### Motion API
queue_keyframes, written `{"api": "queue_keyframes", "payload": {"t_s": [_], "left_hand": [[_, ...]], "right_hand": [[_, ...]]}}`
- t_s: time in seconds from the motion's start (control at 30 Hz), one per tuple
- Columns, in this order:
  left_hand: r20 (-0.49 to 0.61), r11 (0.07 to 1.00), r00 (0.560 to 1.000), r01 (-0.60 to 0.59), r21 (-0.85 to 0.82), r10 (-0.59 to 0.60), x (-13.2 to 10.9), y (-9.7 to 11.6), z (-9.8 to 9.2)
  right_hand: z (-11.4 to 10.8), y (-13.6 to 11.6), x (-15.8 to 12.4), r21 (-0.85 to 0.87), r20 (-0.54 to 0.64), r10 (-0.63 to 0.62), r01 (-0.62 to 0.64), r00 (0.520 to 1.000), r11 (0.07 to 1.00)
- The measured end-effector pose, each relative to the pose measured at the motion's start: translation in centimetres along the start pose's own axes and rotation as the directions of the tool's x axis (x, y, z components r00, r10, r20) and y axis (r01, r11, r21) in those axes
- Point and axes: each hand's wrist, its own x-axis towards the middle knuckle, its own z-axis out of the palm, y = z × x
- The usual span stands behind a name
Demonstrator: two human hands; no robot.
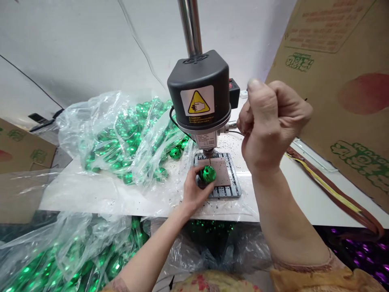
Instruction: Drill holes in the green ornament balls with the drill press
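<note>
1. Two hands work a bench drill press (200,95): the left hand (193,190) curls round a green ball (207,174) on the slotted table (232,190), just below the chuck.
2. The right hand (269,123) is fisted tight on a handle, mostly hidden.
3. Best practice, seemingly: ball centred, fingers low, feed slow.

Glossy green bauble (207,174), crinkled clear plastic bag (121,134)
</note>
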Motion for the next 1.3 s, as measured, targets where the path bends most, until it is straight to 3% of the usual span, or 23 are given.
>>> {"api": "queue_keyframes", "payload": {"t_s": [0.07,0.1,0.17,0.23,0.27,0.3,0.37,0.47,0.5,0.57,0.63,0.67,0.73,0.8,0.93,1.07,1.17,1.3], "left_hand": [[0.039,0.971,0.970,-0.239,0.022,0.238,-2.7,0.9,-0.8],[0.095,0.924,0.920,-0.383,0.021,0.379,-4.2,1.2,-1.1],[0.278,0.767,0.747,-0.640,0.055,0.603,-7.3,1.4,-1.6],[0.507,0.647,0.592,-0.758,0.086,0.626,-9.7,1.4,-1.7],[0.584,0.636,0.559,-0.766,0.093,0.589,-10.4,1.3,-1.7],[0.608,0.651,0.558,-0.754,0.087,0.565,-10.8,1.1,-1.7],[0.524,0.702,0.610,-0.711,0.033,0.594,-10.5,0.9,-1.7],[0.225,0.781,0.769,-0.623,0.052,0.599,-6.9,0.5,-2.6],[0.143,0.832,0.839,-0.541,0.125,0.524,-4.9,0.1,-3.1],[0.047,0.894,0.924,-0.378,0.240,0.378,-0.3,-1.1,-4.0],[0.012,0.876,0.996,-0.086,0.474,0.091,4.2,-3.0,-4.8],[0.026,0.825,0.998,0.037,0.564,-0.063,6.2,-4.1,-5.0],[0.017,0.732,0.946,0.238,0.638,-0.323,9.0,-6.3,-5.1],[0.013,0.699,0.897,0.334,0.632,-0.441,10.4,-8.0,-5.0],[0.003,0.775,0.909,0.354,0.524,-0.417,10.3,-9.0,-5.0],[-0.052,0.963,0.962,0.269,0.002,-0.268,8.3,-6.1,-5.2],[-0.029,0.908,0.952,0.281,-0.310,-0.305,5.8,-3.2,-4.4],[0.081,0.777,0.906,0.400,-0.487,-0.415,3.1,-1.9,-1.9]], "right_hand": [[0.0,0.1,0.1,-0.030,0.012,-0.014,0.014,1.000,0.999],[0.0,0.2,0.0,-0.035,0.014,-0.019,0.020,1.000,0.999],[-0.1,0.3,-0.1,-0.008,0.012,-0.032,0.032,0.999,0.999],[-0.1,0.4,-0.2,0.026,0.006,-0.027,0.027,1.000,0.999],[-0.1,0.3,-0.2,0.042,0.004,-0.021,0.021,1.000,0.999],[-0.2,0.3,-0.2,0.055,0.005,-0.012,0.012,1.000,0.998],[-0.2,0.3,-0.2,0.080,0.012,-0.005,0.004,1.000,0.997],[-0.3,0.3,-0.1,0.110,0.017,-0.005,0.004,1.000,0.994],[-0.3,0.4,-0.1,0.116,0.015,-0.009,0.007,1.000,0.993],[-0.3,0.4,-0.2,0.117,0.007,-0.007,0.006,1.000,0.993],[-0.3,0.4,-0.3,0.118,-0.001,0.001,-0.001,1.000,0.993],[-0.3,0.4,-0.3,0.118,-0.003,0.006,-0.006,1.000,0.993],[-0.4,0.5,-0.4,0.114,-0.002,0.012,-0.012,1.000,0.993],[-0.5,0.5,-0.5,0.113,0.004,0.006,-0.007,1.000,0.994],[-0.7,0.6,-0.6,0.119,0.016,0.000,-0.002,1.000,0.993],[-0.7,0.4,-0.7,0.117,0.020,0.016,-0.018,1.000,0.993],[-0.6,0.2,-0.8,0.113,0.011,0.043,-0.044,0.999,0.993],[-0.5,0.3,-0.8,0.107,0.000,0.036,-0.036,0.999,0.994]]}}
